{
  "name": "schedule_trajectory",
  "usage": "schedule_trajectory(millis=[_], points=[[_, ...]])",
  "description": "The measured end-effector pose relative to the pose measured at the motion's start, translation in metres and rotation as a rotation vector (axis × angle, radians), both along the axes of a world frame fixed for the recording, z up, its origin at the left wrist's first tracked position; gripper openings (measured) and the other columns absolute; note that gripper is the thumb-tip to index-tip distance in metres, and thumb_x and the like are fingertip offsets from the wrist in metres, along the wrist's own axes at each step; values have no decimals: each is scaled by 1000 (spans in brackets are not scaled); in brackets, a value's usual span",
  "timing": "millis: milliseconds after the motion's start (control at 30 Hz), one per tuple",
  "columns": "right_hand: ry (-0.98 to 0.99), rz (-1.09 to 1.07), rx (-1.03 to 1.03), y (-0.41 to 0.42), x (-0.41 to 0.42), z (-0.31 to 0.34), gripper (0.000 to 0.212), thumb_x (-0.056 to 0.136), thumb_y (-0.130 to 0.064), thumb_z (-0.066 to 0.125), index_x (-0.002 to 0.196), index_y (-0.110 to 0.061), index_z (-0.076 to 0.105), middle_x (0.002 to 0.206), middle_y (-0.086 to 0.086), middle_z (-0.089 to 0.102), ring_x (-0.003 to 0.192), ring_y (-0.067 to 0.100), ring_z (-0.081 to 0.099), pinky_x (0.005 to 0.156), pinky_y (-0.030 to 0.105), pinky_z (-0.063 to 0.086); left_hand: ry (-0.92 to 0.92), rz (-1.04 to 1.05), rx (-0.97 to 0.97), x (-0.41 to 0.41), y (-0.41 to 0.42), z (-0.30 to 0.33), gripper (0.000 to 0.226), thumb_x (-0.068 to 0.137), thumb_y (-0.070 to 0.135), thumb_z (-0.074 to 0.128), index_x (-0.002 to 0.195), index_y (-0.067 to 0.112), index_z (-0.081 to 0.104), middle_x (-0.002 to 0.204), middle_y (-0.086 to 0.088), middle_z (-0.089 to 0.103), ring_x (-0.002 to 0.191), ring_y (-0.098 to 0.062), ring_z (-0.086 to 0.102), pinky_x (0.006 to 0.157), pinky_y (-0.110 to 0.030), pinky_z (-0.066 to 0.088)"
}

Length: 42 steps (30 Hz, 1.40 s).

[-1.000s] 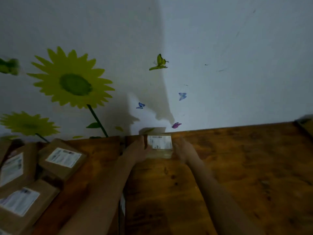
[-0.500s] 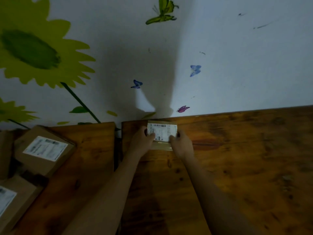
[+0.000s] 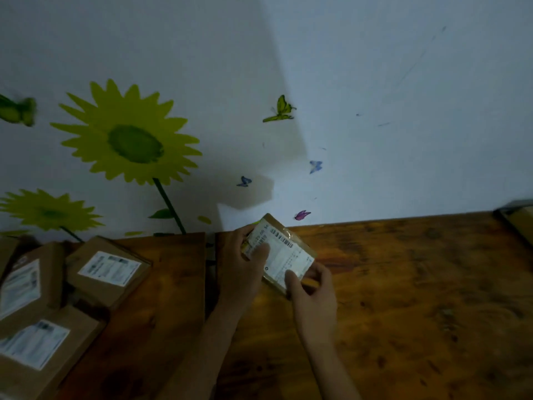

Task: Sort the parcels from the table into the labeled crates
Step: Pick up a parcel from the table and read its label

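Note:
A small brown parcel [image 3: 284,254] with a white barcode label is held tilted above the wooden table [image 3: 403,298], near the wall. My left hand [image 3: 240,269] grips its left end, thumb lying on the label. My right hand [image 3: 313,293] grips its lower right corner, thumb on the label too. Several more brown parcels with white labels lie at the left: one [image 3: 108,269] by the table gap, one [image 3: 23,284] at the far left, one [image 3: 40,347] at the lower left.
The wall right behind the table carries sunflower and butterfly stickers. A dark gap [image 3: 210,264] splits the two tabletops. At the right edge the corner of a dark-rimmed object [image 3: 516,220] shows. No crates are in view.
The parcel has come up off the table and turned askew, its right end lower. Both hands moved toward me with it. The camera has pulled back and shifted left.

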State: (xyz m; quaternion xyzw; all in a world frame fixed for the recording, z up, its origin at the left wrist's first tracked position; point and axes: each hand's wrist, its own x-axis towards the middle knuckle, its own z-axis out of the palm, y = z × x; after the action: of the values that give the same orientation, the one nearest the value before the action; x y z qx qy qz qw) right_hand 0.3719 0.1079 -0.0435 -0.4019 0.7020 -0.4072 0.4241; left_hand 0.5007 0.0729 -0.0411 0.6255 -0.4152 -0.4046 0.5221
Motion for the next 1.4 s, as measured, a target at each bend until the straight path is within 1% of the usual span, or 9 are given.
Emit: schedule_trajectory(millis=[233,333,400,467,600,767,1000,1200,1400], points=[[-203,-46,-119,83,13,85,40,75,-42,77,110,-32,60,96,-4,74,87,17,74,79,45,62,177,-8,-134,26,72,92,38,89,23,75,121,18,57,117,-5,57,92,-9,69,60,-19,57],[-270,-3,-119,110,5,104,73,55,-68,80,109,-23,62,106,8,72,93,23,72,84,43,60,343,-116,-148,45,99,123,27,88,1,67,112,9,60,103,-8,66,80,-8,71,59,-18,55],[-344,105,-85,123,-1,118,93,40,-83,82,120,-40,61,127,6,65,112,26,67,88,46,59,359,-210,-184,55,114,135,24,84,6,74,104,16,67,98,-4,70,87,-17,72,64,-24,56],[-490,294,17,131,-5,128,96,44,-72,88,131,-50,55,138,4,62,121,30,64,96,54,56,330,-284,-169,58,122,142,24,77,18,75,100,24,70,103,0,70,95,-22,71,70,-29,57],[-626,392,-10,161,6,137,82,66,-40,83,141,-33,51,128,8,70,114,31,69,96,52,57,251,-293,-188,51,150,153,21,79,26,68,100,28,70,108,9,70,99,-12,69,73,-23,55],[-622,314,-135,191,4,142,70,72,-36,77,138,-31,55,125,6,71,110,30,71,83,44,62,147,-239,-214,42,183,165,20,102,16,50,111,21,67,95,13,70,83,6,64,65,-8,46],[-614,340,-166,209,-1,144,72,73,-34,75,141,-30,53,122,4,73,108,28,72,77,37,62,172,-221,-252,33,207,169,22,103,12,46,110,13,66,71,2,64,60,-3,56,53,-14,43],[-576,349,-195,214,-2,147,80,68,-43,77,143,-31,51,124,6,72,110,29,71,82,42,61,289,-240,-250,32,212,172,29,88,30,51,111,18,65,83,-18,64,72,-22,59,59,-25,49],[-573,335,-193,219,-2,147,86,66,-47,76,146,-31,49,128,6,69,113,30,69,95,58,55,314,-259,-270,32,218,170,19,101,12,51,114,16,63,90,-4,72,77,-13,66,63,-22,53]])
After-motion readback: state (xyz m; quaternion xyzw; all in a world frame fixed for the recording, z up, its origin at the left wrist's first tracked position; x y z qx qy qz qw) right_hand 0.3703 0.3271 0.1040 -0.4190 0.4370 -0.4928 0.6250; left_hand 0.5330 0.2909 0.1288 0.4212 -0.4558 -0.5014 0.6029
